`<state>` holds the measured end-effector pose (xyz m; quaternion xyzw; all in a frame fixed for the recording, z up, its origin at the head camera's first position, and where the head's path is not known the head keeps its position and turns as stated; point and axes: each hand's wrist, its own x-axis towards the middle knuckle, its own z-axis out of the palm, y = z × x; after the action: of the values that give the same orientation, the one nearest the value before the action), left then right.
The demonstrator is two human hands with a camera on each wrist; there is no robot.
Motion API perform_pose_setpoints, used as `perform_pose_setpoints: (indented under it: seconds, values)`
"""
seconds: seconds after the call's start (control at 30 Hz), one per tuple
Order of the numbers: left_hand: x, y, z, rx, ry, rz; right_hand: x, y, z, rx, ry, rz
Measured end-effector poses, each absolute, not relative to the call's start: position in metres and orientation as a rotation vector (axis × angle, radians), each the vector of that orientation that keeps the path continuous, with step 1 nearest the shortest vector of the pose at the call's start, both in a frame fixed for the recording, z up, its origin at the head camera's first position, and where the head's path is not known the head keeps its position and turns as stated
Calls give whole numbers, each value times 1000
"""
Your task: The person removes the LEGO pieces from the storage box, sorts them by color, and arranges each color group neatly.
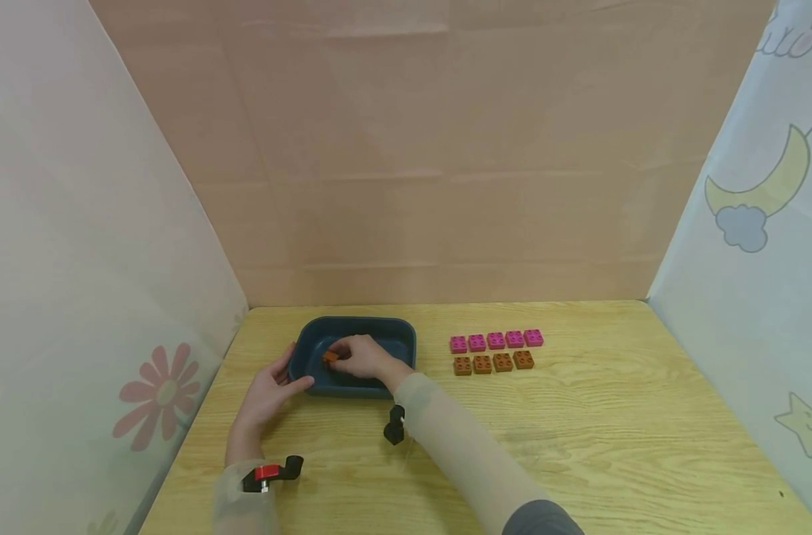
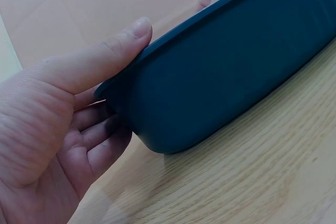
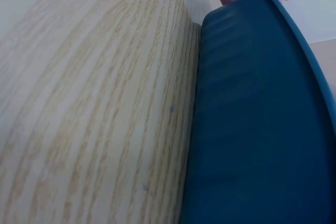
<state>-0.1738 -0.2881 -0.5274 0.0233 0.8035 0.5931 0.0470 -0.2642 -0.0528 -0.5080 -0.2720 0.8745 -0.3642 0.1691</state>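
A dark blue rectangular plastic tub (image 1: 397, 343) with rounded corners stands toward the back left of the table. My left hand (image 1: 267, 395) grips its left end; in the left wrist view the thumb (image 2: 121, 45) lies over the rim while the other fingers curl against the outer wall. Inside the tub, my right hand (image 1: 362, 357) pinches an orange toy building brick (image 1: 330, 357) near the left end, low over the floor. Whether that brick touches the floor I cannot tell. The right wrist view shows the tub's outer side, with the right hand out of sight.
Right of the tub, several pink building bricks (image 1: 495, 340) form a row, with several orange bricks (image 1: 482, 364) in another row in front. The wooden table (image 1: 619, 416) meets a brown backdrop (image 1: 446, 223) behind and pale printed sheets at both sides.
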Motion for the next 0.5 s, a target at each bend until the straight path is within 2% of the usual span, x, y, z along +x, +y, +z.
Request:
perform_pose_setpoints:
  seconds: [0.5]
  values:
    - [-175,-289,-530,64,2469,1797,-257,-64,-501,-807,2615,-903]
